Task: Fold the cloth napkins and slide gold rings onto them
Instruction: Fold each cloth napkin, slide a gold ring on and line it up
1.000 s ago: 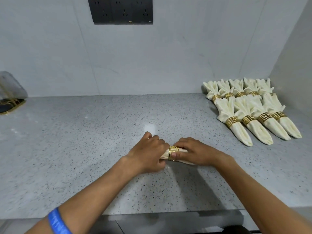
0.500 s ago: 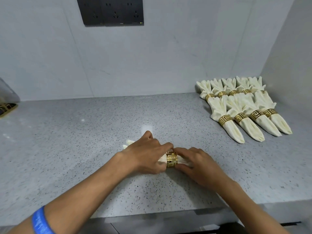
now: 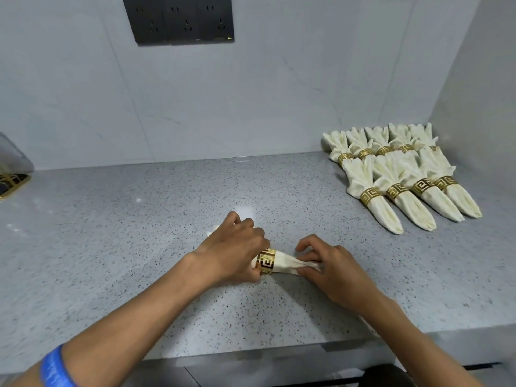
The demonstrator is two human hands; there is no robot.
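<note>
A cream cloth napkin (image 3: 287, 264), rolled into a narrow cone, lies on the speckled grey counter (image 3: 134, 236) near its front edge. A gold ring (image 3: 266, 261) with a key pattern sits around the napkin's middle. My left hand (image 3: 233, 251) covers the wide end and its fingers curl round the napkin just left of the ring. My right hand (image 3: 329, 268) pinches the napkin's narrow tip between thumb and fingers. Most of the wide end is hidden under my left hand.
Several finished napkins with gold rings (image 3: 396, 177) lie in two rows at the back right, against the side wall. A gold-edged holder (image 3: 12, 181) stands at the far left edge. A black socket panel (image 3: 178, 19) is on the back wall.
My right hand has slid right, off the ring to the napkin's tip, so the ring and the narrow end now show. My left hand stays on the wide end.
</note>
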